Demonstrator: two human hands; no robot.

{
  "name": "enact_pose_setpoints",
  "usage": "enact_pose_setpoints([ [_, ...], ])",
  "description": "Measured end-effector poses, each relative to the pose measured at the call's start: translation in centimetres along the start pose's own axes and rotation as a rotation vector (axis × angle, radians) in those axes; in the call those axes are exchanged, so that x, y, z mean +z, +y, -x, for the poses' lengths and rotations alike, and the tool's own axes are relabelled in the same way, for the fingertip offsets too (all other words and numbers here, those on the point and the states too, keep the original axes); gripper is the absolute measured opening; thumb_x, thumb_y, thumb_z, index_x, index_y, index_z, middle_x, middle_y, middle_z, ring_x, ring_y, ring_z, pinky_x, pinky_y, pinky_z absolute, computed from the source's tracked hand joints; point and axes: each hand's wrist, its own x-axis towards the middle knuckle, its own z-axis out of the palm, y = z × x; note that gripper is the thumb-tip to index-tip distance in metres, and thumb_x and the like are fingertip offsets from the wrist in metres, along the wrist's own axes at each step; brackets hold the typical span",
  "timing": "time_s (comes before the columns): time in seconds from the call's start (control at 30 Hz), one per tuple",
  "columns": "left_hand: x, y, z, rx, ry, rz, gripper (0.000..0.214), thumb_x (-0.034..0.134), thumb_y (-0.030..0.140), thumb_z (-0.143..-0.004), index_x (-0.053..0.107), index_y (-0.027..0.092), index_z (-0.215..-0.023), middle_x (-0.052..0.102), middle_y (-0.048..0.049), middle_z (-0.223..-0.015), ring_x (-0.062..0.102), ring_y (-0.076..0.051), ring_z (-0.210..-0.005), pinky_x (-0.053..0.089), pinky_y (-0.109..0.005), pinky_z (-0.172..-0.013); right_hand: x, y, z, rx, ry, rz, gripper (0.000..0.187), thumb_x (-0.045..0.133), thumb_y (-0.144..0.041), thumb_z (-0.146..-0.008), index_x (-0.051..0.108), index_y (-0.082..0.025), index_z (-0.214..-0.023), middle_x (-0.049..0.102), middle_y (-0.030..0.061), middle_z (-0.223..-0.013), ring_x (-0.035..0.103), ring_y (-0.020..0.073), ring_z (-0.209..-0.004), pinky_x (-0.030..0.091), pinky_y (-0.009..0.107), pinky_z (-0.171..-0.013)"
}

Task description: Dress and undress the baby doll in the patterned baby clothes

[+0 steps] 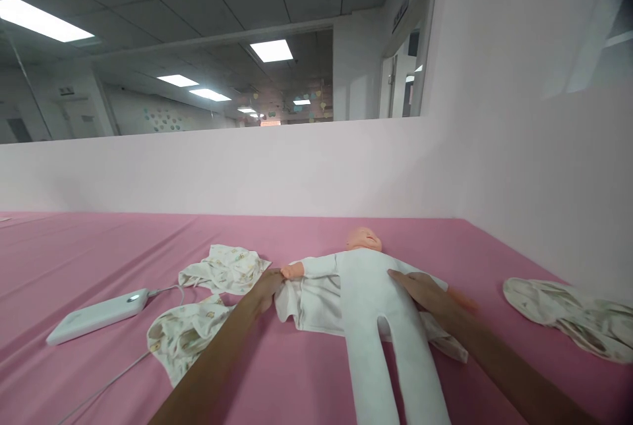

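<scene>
A baby doll (366, 293) with a white cloth body lies on its back, head away from me and legs towards me. Beneath it a white baby garment (319, 306) is spread out, showing on both sides of the torso. At the doll's outstretched arm on the left, my left hand (267, 288) has its fingers closed around the tip of the doll's hand (293, 271), close to the garment's edge. My right hand (420, 288) rests flat over the doll's chest and upper arm on the right, fingers extended. The doll's other hand (462, 300) sticks out past my right wrist.
Two crumpled printed baby garments, one farther (225, 268) and one nearer (185, 333), lie at left. Beside them is a white power bank (99, 316) with a cable. More folded cloth (568, 313) lies at right. A white wall (222, 174) borders the pink sheet (291, 379).
</scene>
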Motion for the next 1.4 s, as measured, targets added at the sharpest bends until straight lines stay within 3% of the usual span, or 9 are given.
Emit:
enact_pose_setpoints([
  [0.1,-0.4,0.4,0.0,-0.039,0.018,0.038,0.012,0.062,0.025,-0.065,0.056,0.015,-0.066,0.061,-0.0047,-0.061,0.060,-0.018,-0.060,0.047,-0.027,-0.056,0.0,-2.5,-0.6,-0.057,0.136,0.288,0.040,0.044,-0.050,-0.085,0.064,-0.018,-0.099,0.068,0.0125,-0.101,0.063,0.0280,-0.088,0.046,0.038,-0.071],
  [0.17,-0.4,0.7,0.0,-0.035,0.047,0.054,0.014,0.063,0.027,-0.067,0.055,0.016,-0.067,0.060,-0.0028,-0.062,0.058,-0.016,-0.058,0.046,-0.026,-0.056,0.9,-4.9,-0.4,-0.225,0.220,0.412,0.037,0.042,-0.041,-0.087,0.060,-0.017,-0.110,0.064,0.0130,-0.110,0.060,0.0276,-0.097,0.044,0.038,-0.078],
  [0.3,-0.1,1.6,0.3,-0.004,0.130,0.026,0.017,0.065,0.029,-0.068,0.054,0.016,-0.072,0.057,0.0002,-0.061,0.054,-0.013,-0.055,0.042,-0.023,-0.051,5.2,-10.4,0.2,-0.747,-0.031,0.489,0.033,0.043,-0.032,-0.090,0.059,-0.018,-0.116,0.062,0.0118,-0.117,0.056,0.0239,-0.107,0.040,0.035,-0.089],
  [0.43,0.4,2.7,1.1,0.057,0.151,-0.020,0.015,0.065,0.026,-0.068,0.057,0.015,-0.075,0.056,0.0016,-0.060,0.052,-0.011,-0.054,0.039,-0.022,-0.050,10.0,-14.0,-0.2,-0.930,-0.227,0.553,0.031,0.060,-0.032,-0.084,0.061,-0.023,-0.114,0.066,0.0058,-0.111,0.058,0.0213,-0.103,0.038,0.030,-0.086],
  [0.53,0.3,3.3,1.7,0.098,0.178,-0.044,0.016,0.066,0.023,-0.065,0.059,0.015,-0.076,0.056,0.0019,-0.059,0.052,-0.011,-0.052,0.038,-0.021,-0.049,11.7,-14.9,-1.2,-0.950,-0.249,0.606,0.031,0.056,-0.038,-0.089,0.061,-0.023,-0.115,0.068,0.0067,-0.103,0.060,0.0220,-0.097,0.037,0.031,-0.083],
  [0.77,0.3,5.7,3.2,0.188,0.219,0.000,0.024,0.063,0.026,-0.069,0.062,0.015,-0.090,0.060,-0.0001,-0.066,0.056,-0.013,-0.059,0.043,-0.024,-0.056,11.9,-15.2,-2.6,-0.854,-0.153,0.656,0.039,0.038,-0.047,-0.096,0.059,-0.022,-0.118,0.066,0.0097,-0.099,0.061,0.0237,-0.091,0.038,0.032,-0.076],
  [1.0,4.8,7.7,3.0,0.334,0.134,0.008,0.019,0.058,0.021,-0.073,0.063,0.015,-0.090,0.058,-0.0004,-0.070,0.051,-0.011,-0.060,0.041,-0.022,-0.059,12.7,-15.1,-3.2,-0.820,-0.184,0.612,0.021,0.050,-0.019,-0.086,0.064,-0.015,-0.102,0.065,0.0151,-0.099,0.062,0.0258,-0.089,0.042,0.034,-0.077],
  [1.17,7.0,8.4,3.1,0.365,0.035,-0.050,0.023,0.060,0.021,-0.074,0.064,0.017,-0.096,0.058,-0.0002,-0.074,0.051,-0.011,-0.064,0.040,-0.023,-0.062,11.6,-15.3,-4.8,-0.817,-0.224,0.422,0.016,0.053,-0.020,-0.083,0.065,-0.018,-0.092,0.069,0.0032,-0.086,0.061,0.0157,-0.074,0.044,0.023,-0.064],
  [1.4,6.5,8.2,5.4,0.452,-0.131,-0.413,0.042,0.052,0.014,-0.072,0.055,0.023,-0.113,0.062,-0.0028,-0.096,0.054,-0.015,-0.076,0.037,-0.023,-0.061,9.8,-15.7,-6.2,-0.676,0.025,0.346,0.030,0.042,-0.012,-0.081,0.060,-0.018,-0.105,0.068,0.0068,-0.102,0.059,0.0186,-0.087,0.041,0.026,-0.069],
])
